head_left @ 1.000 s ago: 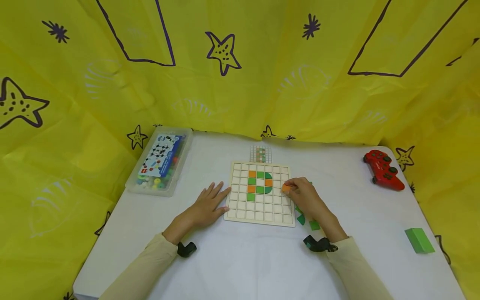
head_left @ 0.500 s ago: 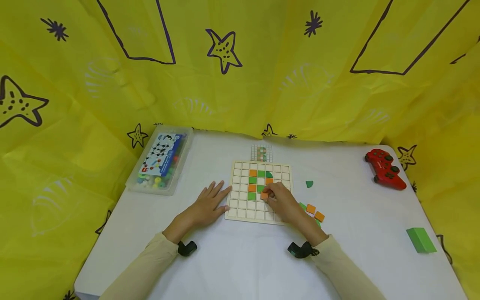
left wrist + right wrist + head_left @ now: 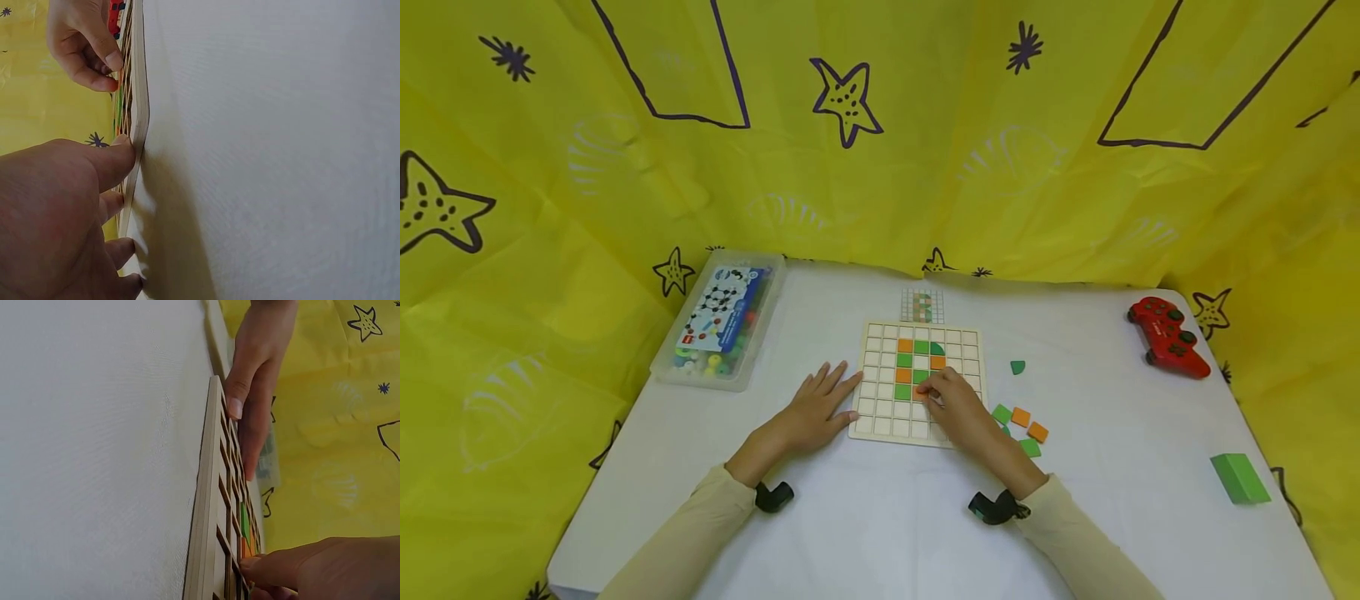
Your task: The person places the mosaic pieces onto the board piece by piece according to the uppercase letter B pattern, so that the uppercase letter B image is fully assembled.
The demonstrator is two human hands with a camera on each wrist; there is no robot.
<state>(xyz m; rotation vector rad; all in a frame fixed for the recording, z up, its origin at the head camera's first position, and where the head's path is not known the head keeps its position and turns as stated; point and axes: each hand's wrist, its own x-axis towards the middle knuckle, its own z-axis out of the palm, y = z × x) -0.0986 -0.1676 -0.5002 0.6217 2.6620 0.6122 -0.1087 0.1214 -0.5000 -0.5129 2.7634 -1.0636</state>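
A wooden grid board (image 3: 891, 425) lies on the white table, with orange, green and dark green tiles set in its cells. My right hand (image 3: 958, 408) is over the board, thumb and fingertips pinching an orange square tile (image 3: 919, 395) at the cell right of the lowest green tile (image 3: 903, 392). Part of that tile is hidden by the fingers. Spread and flat, my left hand (image 3: 816, 412) rests at the board's left edge; in the left wrist view its thumb (image 3: 115, 162) touches the rim. A small pattern card (image 3: 922, 306) lies just behind the board.
Right of the board lie loose orange tiles (image 3: 1037, 432), green tiles (image 3: 1028, 448) and a dark green rounded piece (image 3: 1017, 367). A clear box of beads (image 3: 718, 321) stands back left. A red game controller (image 3: 1167, 337) and a green block (image 3: 1240, 479) lie at the right.
My right hand has moved left from the board's right edge with the orange tile and brought it down at a cell in the lower row of the pattern. The left hand stays put.
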